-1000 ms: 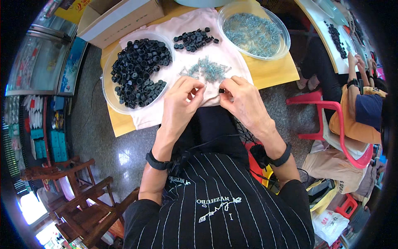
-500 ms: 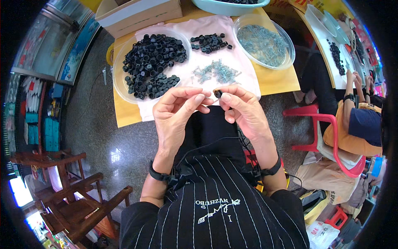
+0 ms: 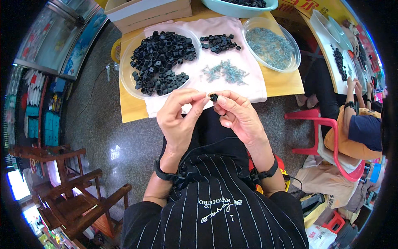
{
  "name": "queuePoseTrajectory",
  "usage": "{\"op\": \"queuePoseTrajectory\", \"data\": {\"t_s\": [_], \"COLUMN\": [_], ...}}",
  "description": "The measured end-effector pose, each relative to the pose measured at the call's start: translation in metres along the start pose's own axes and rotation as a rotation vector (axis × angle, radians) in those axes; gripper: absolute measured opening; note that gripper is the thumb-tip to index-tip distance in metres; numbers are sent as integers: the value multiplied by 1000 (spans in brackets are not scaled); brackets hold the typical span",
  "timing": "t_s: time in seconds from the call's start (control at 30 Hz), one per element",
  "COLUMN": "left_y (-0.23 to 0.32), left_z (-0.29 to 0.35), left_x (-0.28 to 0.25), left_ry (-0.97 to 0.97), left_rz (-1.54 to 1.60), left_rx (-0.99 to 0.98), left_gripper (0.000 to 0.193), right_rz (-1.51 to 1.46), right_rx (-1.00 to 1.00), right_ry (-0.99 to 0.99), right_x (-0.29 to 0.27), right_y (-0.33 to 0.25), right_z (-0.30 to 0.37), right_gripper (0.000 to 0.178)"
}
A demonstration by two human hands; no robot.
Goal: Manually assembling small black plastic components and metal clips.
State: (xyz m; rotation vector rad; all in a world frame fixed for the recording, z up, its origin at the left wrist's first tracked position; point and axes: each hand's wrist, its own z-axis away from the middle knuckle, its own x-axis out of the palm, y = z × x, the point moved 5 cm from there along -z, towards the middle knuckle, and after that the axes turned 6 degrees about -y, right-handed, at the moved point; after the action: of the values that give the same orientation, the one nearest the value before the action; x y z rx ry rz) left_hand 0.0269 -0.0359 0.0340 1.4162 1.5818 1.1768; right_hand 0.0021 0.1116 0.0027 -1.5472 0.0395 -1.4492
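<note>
Above my lap, just in front of the table edge, both hands meet at their fingertips. My right hand (image 3: 239, 114) pinches a small round black plastic cap (image 3: 214, 97) between thumb and index finger. Thumb and index finger of my left hand (image 3: 181, 116) are pressed together right beside the cap; whatever lies between them is too small to make out. Beyond the hands is a loose pile of silvery screws (image 3: 226, 72) on a pink cloth (image 3: 259, 89). A clear round tray (image 3: 126, 83) at the left holds many black caps (image 3: 163, 54).
Farther back are a small heap of black caps (image 3: 218, 42), a clear tub of screws (image 3: 296, 56), a pale blue basin (image 3: 232, 9) and a cardboard box (image 3: 149, 16). A wooden chair (image 3: 74, 195) stands left; a red plastic chair (image 3: 319, 120) and another person (image 3: 360, 124) are right.
My left fingertips have closed in on the black cap, and the gap between my hands has shrunk. The view has shifted, so the table sits slightly farther right.
</note>
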Motion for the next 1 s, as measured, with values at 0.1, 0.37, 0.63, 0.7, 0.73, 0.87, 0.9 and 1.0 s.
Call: {"op": "queuePoseTrajectory", "data": {"t_s": [0.1, 0.37, 0.63, 0.7, 0.73, 0.87, 0.9, 1.0], "left_y": [17, -4, -7, 0, -4, -19, -20, -32], "left_z": [4, 3, -29, -45, -52, -65, -67, -71], "left_x": [2, -6, -36, -51, -60, -74, -73, -72], "left_ry": [-19, -57, -61, -41, -21, 8, 7, -31], "left_rz": [-387, -175, -412, -649, -709, -876, -960, -1046], "left_rx": [240, 102, -37, -49, -82, -101, -84, -126], "left_gripper": [19, 21, 18, 13, 12, 15, 16, 20], "right_rz": [16, 98, 177, 187, 197, 225, 222, 250], "right_rx": [-4, -46, -143, -152, -148, -135, -135, -129], "right_ry": [7, 7, 62, 76, 73, 59, 63, 94], "right_x": [0, 3, -7, -10, -9, -5, -5, -6], "right_y": [3, 6, 0, -2, -2, 0, 0, 0], "right_z": [-1, -3, -13, -14, -15, -18, -18, -18], "right_gripper": [18, 17, 19, 19, 19, 19, 19, 18]}}
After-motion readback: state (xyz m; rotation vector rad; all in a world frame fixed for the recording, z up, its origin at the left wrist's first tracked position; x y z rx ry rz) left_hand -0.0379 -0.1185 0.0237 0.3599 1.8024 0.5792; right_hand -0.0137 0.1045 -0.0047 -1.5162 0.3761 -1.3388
